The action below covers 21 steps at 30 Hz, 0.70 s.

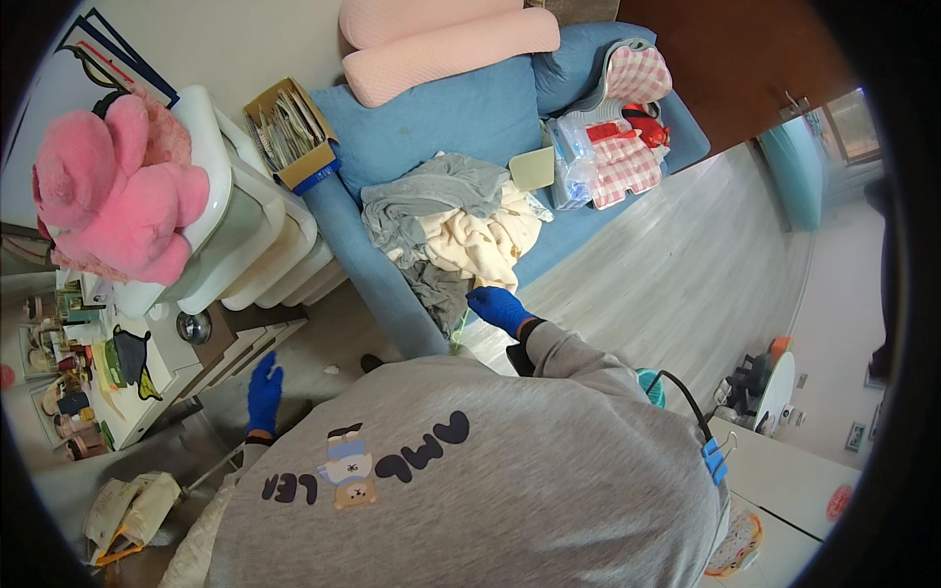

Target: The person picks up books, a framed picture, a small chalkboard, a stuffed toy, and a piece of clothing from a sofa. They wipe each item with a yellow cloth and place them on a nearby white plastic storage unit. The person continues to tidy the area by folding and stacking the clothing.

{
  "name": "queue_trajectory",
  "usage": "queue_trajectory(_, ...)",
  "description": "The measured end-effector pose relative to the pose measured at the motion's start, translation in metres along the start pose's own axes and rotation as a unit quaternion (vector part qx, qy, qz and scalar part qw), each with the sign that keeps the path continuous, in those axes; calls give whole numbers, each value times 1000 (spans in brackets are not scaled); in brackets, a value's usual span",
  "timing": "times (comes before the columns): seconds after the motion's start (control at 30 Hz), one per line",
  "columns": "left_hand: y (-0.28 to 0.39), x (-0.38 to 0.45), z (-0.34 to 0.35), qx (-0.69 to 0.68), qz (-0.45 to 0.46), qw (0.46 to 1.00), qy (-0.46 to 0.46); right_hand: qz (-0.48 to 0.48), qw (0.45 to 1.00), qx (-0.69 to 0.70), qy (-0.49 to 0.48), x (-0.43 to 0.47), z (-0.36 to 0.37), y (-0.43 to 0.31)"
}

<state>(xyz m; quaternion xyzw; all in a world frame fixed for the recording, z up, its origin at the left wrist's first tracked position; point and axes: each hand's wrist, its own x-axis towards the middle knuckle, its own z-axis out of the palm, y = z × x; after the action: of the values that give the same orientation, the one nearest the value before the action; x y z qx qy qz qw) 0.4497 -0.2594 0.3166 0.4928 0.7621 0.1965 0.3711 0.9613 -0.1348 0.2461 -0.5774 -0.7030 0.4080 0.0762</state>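
My left hand (265, 395), in a blue glove, is near the white drawer unit by the dressing table, its fingers stretched and nothing in them. In another blue glove, my right hand (501, 309) reaches to the front edge of a blue sofa (470, 121). Its fingers are bent beside a cream cloth (478, 239); whether they grip anything cannot be made out. A thin green strip (459, 328) hangs just below the fingertips. Grey cloth (441, 187) lies crumpled with the cream one on the seat, and a darker grey cloth (439, 294) droops near the armrest.
A pink plush toy (117, 191) sits on a plastic drawer tower (246, 213). A cardboard box of papers (290, 132) rests by the armrest. The sofa also carries a pink cushion (448, 55), a plastic-wrapped pack (572, 162) and checked pads (625, 173). Cosmetics crowd the dressing table (158, 345).
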Motion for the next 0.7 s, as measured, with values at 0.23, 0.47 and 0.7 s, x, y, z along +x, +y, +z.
queue_trajectory(0.23, 39, -20, 43, 18, 27, 978, -205, 46, 999, -11, -12, 9, -29, 16)
queue_trajectory(0.47, -19, -11, 36, 112, 66, 977, -171, 51, 998, -34, 4, -33, -4, 19)
queue_trajectory(0.7, -59, -24, 51, 57, -2, 979, -195, 88, 990, -4, 111, 21, -9, 12)
